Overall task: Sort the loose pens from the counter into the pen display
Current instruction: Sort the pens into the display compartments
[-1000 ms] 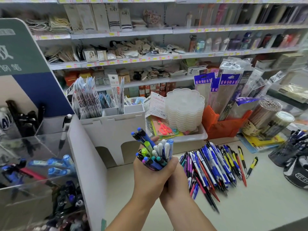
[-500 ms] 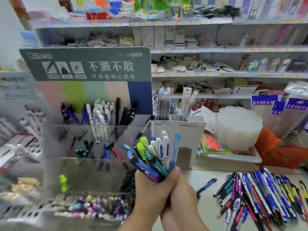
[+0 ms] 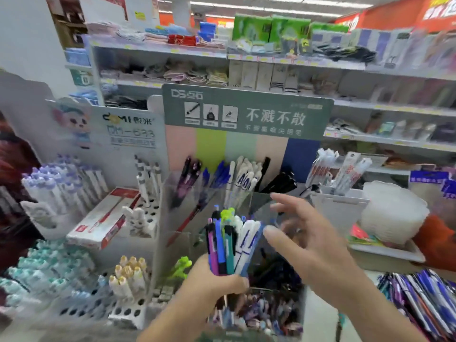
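- My left hand [image 3: 217, 282] is wrapped around a bundle of pens [image 3: 230, 245], gripping them low on their barrels so they stand upright with their tops fanned out above my fist.
- My right hand [image 3: 308, 248] is just to the right of the bundle with its fingers spread wide and holding nothing; the nearest fingertip [image 3: 269, 230] is close to the outermost white pen, though motion blur keeps me from telling whether it touches.
- At the lower right, a heap of loose pens [image 3: 419, 294] lies on the counter [image 3: 318, 314], mostly blue, purple and white.
- Right behind the bundle stands the clear pen display [image 3: 197, 193], its compartments holding dark, blue, white and black pens, with more pens blurred in the lower bins.
- To the left is a white rack with holes [image 3: 128, 309] holding pens with coloured caps, and a red and white box [image 3: 103, 218] lying tilted on it.
- Behind the display rises a grey-green sign [image 3: 246, 112] with white characters.
- Farthest back run store shelves [image 3: 283, 61] stocked with packaged goods.
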